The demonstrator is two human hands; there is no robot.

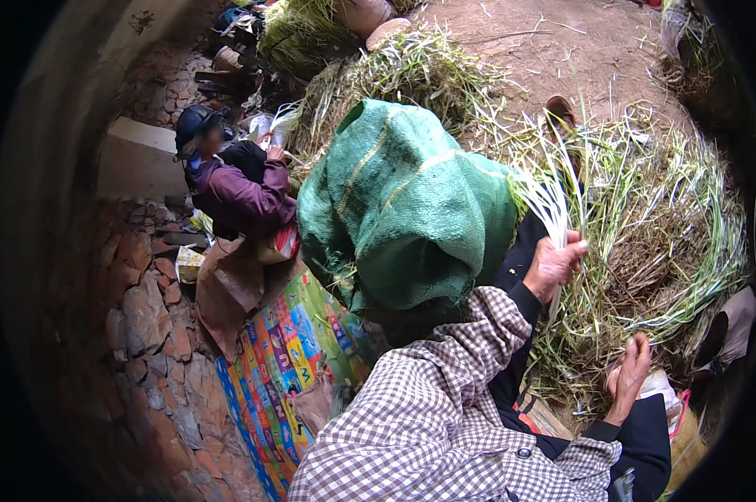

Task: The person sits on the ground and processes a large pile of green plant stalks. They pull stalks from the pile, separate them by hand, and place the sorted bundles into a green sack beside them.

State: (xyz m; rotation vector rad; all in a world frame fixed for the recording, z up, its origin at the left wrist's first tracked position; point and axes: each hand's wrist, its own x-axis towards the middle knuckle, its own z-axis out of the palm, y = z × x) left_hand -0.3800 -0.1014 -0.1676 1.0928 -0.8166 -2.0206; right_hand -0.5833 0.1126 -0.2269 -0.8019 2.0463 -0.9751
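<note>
A bunch of long white-stemmed plants (550, 199), resembling scallions or chives, is gripped in my left hand (552, 265). Its pale stalks fan up and to the left from my fingers, over my dark trouser leg. Lower right, my right hand (630, 373) is raised at the near edge of a large heap of green stalks and dry, straw-like matter (644, 251). Its fingertips are close to a few loose strands; whether they pinch any is unclear. Left of my left forearm bulges a green woven sack (409, 207), its contents hidden.
A person in a purple jacket (243, 191) sits at the left, handling white stalks. A colourful letter-printed mat (277, 370) lies beside broken stone paving (158, 351). More cut stalks (415, 69) are heaped behind the sack, and bare earth (597, 56) stretches beyond.
</note>
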